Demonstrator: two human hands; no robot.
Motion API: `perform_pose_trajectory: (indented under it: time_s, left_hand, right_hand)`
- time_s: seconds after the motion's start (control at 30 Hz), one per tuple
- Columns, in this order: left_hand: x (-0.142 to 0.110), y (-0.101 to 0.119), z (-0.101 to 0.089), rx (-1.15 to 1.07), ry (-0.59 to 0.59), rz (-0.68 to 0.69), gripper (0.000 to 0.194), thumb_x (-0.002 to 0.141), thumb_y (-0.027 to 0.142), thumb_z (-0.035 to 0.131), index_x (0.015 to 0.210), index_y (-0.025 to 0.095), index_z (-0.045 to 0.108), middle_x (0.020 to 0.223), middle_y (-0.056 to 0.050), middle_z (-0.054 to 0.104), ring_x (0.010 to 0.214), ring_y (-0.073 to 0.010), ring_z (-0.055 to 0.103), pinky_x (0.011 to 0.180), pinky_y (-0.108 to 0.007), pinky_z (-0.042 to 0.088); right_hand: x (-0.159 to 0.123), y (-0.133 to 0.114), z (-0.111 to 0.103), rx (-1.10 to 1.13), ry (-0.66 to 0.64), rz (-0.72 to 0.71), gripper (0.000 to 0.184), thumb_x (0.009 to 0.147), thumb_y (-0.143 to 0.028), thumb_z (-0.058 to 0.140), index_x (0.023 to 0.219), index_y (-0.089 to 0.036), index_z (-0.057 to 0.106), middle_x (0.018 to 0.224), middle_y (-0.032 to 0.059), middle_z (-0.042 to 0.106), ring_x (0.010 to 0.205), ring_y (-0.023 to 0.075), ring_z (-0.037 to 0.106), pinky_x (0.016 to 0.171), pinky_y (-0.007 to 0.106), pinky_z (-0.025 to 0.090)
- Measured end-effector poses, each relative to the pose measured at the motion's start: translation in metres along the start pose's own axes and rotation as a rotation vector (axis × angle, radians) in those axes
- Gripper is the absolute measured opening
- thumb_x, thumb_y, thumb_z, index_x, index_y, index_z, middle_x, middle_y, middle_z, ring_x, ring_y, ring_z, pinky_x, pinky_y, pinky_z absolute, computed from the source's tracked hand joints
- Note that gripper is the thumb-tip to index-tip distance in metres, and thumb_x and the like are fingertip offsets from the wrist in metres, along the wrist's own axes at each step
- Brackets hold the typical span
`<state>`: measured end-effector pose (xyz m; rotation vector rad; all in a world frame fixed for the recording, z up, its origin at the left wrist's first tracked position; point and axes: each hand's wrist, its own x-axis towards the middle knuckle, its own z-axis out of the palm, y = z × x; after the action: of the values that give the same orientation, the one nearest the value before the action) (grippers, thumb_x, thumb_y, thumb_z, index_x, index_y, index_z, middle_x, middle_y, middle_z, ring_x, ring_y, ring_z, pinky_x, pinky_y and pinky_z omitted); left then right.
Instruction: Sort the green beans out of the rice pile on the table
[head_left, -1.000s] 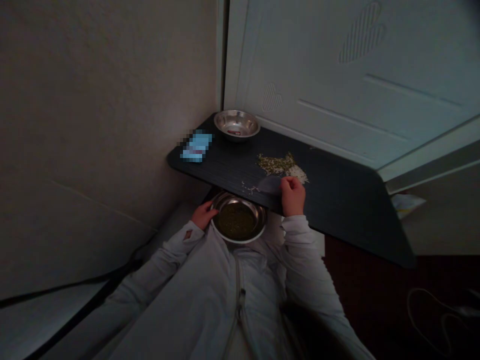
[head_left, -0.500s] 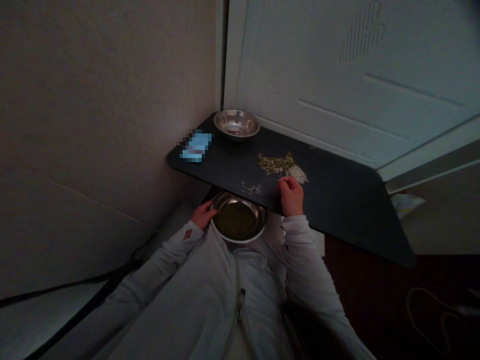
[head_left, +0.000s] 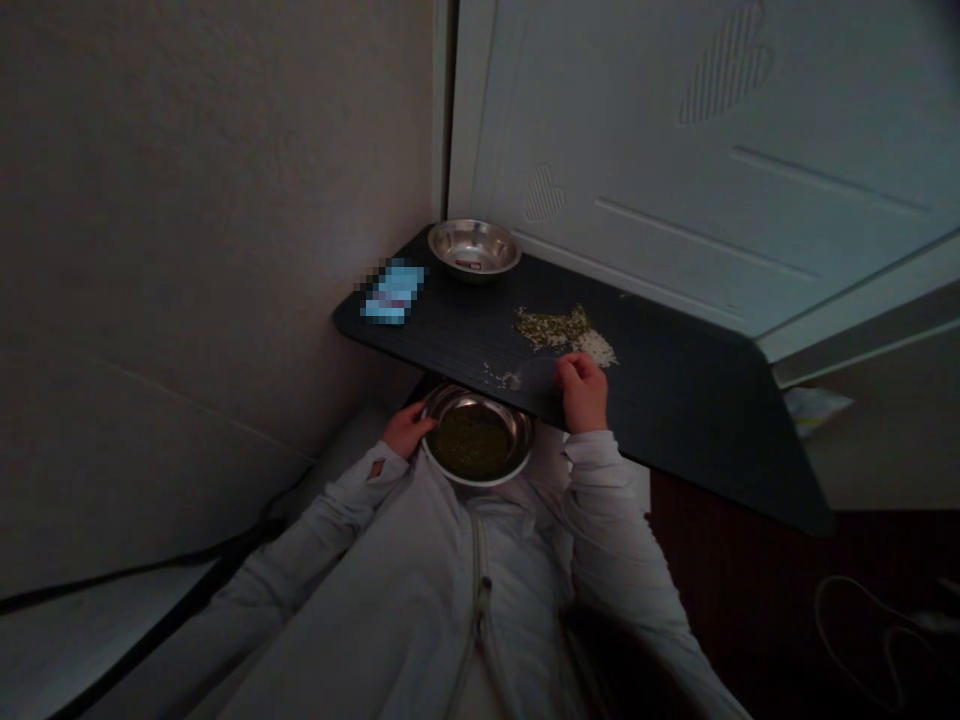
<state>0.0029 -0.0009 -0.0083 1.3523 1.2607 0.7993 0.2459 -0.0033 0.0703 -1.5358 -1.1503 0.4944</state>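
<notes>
My left hand [head_left: 407, 430] is closed on the left rim of a metal bowl [head_left: 523, 432], held at my lap just under the table edge. Dark green grains [head_left: 471, 440] cover the bowl's bottom. Over the dark table, my right hand [head_left: 583, 388] pinches a thin see-through plastic piece [head_left: 538, 374], which reaches left towards a few scattered white grains [head_left: 495, 376]. Just beyond that hand lie a green-and-white mixed pile [head_left: 553, 328] and a pile of white grains [head_left: 596, 348], touching each other.
A second metal bowl [head_left: 474, 245] stands at the table's far left corner, with a blurred-out phone-like blue rectangle [head_left: 394, 295] near it. The dark table [head_left: 697, 400] meets a white door [head_left: 637, 130] behind. A cable [head_left: 819, 610] lies on the floor at right.
The plastic piece in my right hand has tilted, so more of its face shows near the scattered white grains. My left hand and the bowl stay in place.
</notes>
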Motion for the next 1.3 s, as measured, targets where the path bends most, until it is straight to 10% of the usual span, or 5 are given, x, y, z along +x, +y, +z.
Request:
perform_pose_trajectory:
  time_s: [1.3]
  left_hand:
    - [-0.0014, 0.0021, -0.0001, 0.009, -0.005, 0.004, 0.04, 0.056, 0.028, 0.049, 0.092, 0.013, 0.056, 0.081, -0.001, 0.061, 0.077, -0.0172, 0.053, 0.071, -0.028, 0.04]
  right_hand:
    - [-0.0013, -0.002, 0.0013, 0.009, -0.121, -0.003, 0.019, 0.064, -0.034, 0.046, 0.067, -0.016, 0.051, 0.055, -0.0034, 0.05, 0.05, 0.0077, 0.042, 0.052, 0.021, 0.034]
